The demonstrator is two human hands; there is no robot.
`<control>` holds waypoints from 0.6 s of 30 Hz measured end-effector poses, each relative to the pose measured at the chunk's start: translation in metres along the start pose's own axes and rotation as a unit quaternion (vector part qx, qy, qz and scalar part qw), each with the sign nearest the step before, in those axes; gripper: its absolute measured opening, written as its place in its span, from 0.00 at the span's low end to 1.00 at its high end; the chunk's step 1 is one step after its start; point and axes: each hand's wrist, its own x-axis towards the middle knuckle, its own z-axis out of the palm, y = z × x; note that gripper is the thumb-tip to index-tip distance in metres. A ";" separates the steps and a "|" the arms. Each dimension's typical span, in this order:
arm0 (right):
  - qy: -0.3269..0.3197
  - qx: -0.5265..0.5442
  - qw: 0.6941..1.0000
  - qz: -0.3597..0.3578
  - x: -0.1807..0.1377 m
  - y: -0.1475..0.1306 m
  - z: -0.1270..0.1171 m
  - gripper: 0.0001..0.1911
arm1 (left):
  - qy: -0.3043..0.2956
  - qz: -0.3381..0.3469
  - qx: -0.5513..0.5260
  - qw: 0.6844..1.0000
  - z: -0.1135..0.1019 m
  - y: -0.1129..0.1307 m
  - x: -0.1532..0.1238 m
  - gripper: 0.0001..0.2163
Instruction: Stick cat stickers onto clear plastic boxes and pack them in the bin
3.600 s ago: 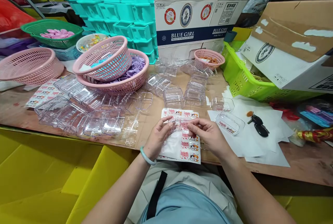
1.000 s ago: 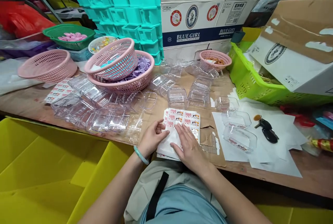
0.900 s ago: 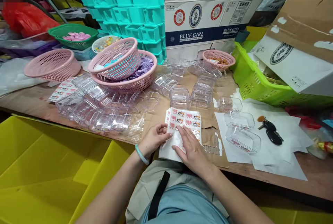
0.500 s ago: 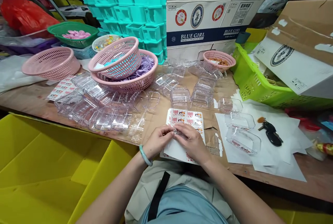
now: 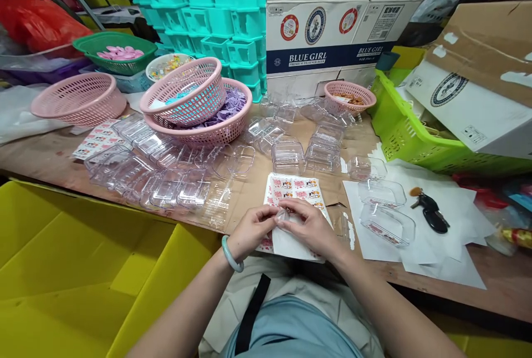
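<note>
Both hands meet over sticker sheets (image 5: 293, 183) printed with pink marks and orange-and-black cartoon figures, lying at the table's front edge. My left hand (image 5: 253, 229), with a pale green bangle on the wrist, has its thumb and fingertips pinched at the edge of a white sheet (image 5: 293, 244). Pinching the same edge, my right hand (image 5: 310, 228) touches the left fingertips. This sheet's white side faces up, bent over the printed ones. What exactly lies between the fingertips is partly hidden. To the right, a clear plastic box (image 5: 388, 225) bears a sticker strip along its side.
Clear plastic boxes (image 5: 166, 189) spread left and behind the sheets. Pink baskets (image 5: 199, 133) hold purple and blue pieces. Car keys (image 5: 434, 216) rest on white papers (image 5: 374, 250) at right, before a lime-green crate (image 5: 409, 131). A yellow bin (image 5: 83, 269) stands below the table's left edge.
The white sheet has shifted slightly right and turned under my hands, uncovering more print at its left. Both hands keep their pinch, fingertips slightly farther right.
</note>
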 end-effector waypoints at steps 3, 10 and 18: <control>0.016 -0.007 1.000 -0.021 -0.003 0.002 0.004 0.09 | -0.012 -0.010 0.005 1.000 -0.001 0.002 0.000 0.19; 0.058 0.042 0.996 0.049 0.002 0.001 0.004 0.11 | -0.031 -0.027 0.006 0.999 0.003 0.005 -0.003 0.22; 0.001 -0.020 1.000 -0.011 -0.002 -0.004 0.004 0.14 | -0.002 -0.023 0.022 0.999 0.004 0.003 -0.005 0.16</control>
